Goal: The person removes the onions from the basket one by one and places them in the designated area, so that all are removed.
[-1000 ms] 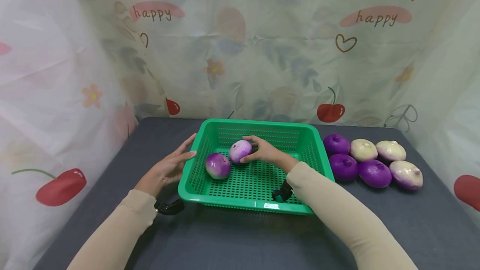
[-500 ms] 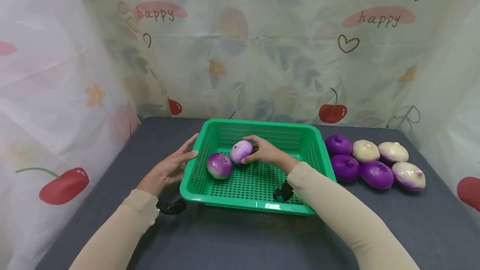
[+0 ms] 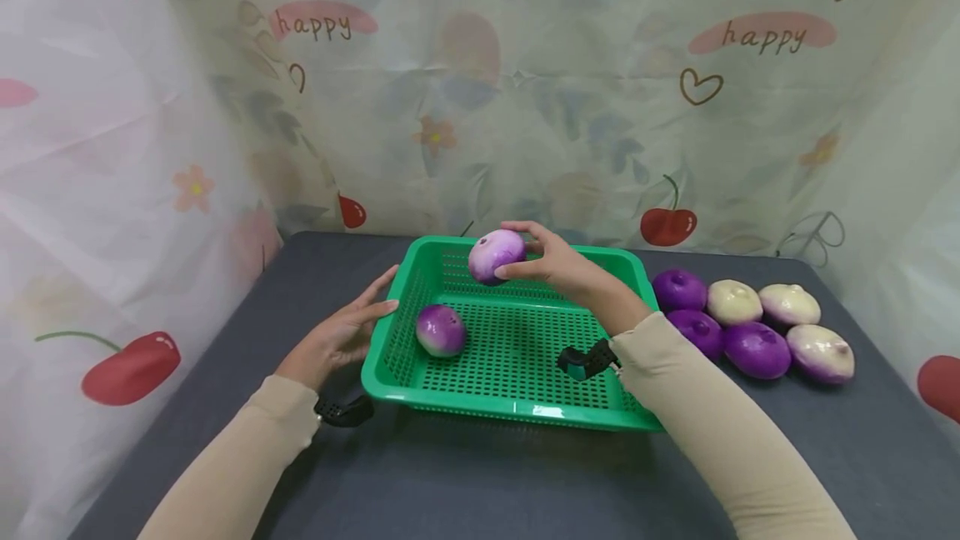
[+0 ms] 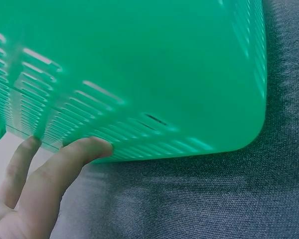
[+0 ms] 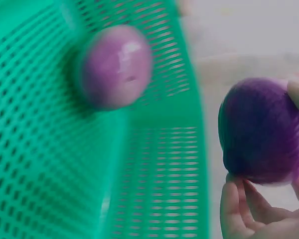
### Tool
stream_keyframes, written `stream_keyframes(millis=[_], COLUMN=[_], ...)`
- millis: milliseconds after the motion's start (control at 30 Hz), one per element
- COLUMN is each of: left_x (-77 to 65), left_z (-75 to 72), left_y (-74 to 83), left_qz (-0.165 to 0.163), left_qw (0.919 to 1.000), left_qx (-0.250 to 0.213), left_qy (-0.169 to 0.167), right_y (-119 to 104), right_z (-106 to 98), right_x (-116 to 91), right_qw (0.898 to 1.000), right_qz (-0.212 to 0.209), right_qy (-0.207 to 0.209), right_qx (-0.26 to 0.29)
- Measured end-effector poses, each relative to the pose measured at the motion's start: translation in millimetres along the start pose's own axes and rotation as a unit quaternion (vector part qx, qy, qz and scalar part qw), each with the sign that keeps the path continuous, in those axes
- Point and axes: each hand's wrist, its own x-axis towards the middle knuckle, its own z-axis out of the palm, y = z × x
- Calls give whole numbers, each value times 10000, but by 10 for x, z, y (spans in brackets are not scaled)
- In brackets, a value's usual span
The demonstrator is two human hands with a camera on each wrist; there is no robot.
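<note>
My right hand [image 3: 558, 265] grips a purple-and-white turnip [image 3: 495, 255] between thumb and fingers, holding it above the back part of a green perforated plastic basket [image 3: 517, 415]. In the right wrist view this turnip [image 5: 261, 132] shows its dark purple side, fingertips beneath it. A second turnip [image 3: 441, 331], purple above and paler below, lies on the basket floor towards the left. My left hand [image 3: 341, 333] rests against the basket's left side, its thumb at the rim. From the left wrist, extended fingers [image 4: 72, 159] touch the slotted outer wall.
To the right of the basket, several turnips [image 3: 756, 349] sit close together in two rows on the dark grey tabletop [image 3: 480, 482], some deep purple, others mostly white. A patterned curtain [image 3: 517, 132] hangs behind and at both sides. Each wrist carries a black camera [image 3: 588, 359].
My right hand has lifted one turnip from the basket floor, up and slightly right. The other turnip and the basket stay put. My left hand keeps its place at the basket's side.
</note>
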Motion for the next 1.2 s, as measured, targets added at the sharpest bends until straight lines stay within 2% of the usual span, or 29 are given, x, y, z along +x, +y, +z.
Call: stream_keyframes(millis=[233,400,500,633,833,900,967,1100,1200], left_x=[-3,-4,-2,7,6,4,3,-3,-6], left_z=[-4,-21,-21,-19,-13,-10,-10,-12,-13], left_y=[3,-5,-3,-6,-9,-9,-10,-10,-9], left_qz=[36,36,29,26,37,41,39,45,43], left_qw=[9999,10000,10000,10000,10000,9999,9999,9999,9999], left_qx=[-133,-65,-33,-10,-37,-66,-96,-125,-109], left_qy=[-81,-64,-37,-26,-61,-87,-89,-105,-87], right_y=[-225,-313,-290,-184,75,171,273,477,615], right_z=[-280,-479,-593,-729,-915,-970,-1020,-1080,-1078], right_x=[-354,-698,-892,-1142,-1488,-1601,-1705,-1881,-1976], right_qw=[9971,9960,9946,9904,9853,9844,9835,9785,9677], right_qz=[-475,-598,-784,-1062,-1220,-1160,-1092,-928,-828], right_qy=[54,196,402,885,1149,1313,1440,1673,1896], right_qx=[594,629,542,66,326,157,-42,-774,-1439])
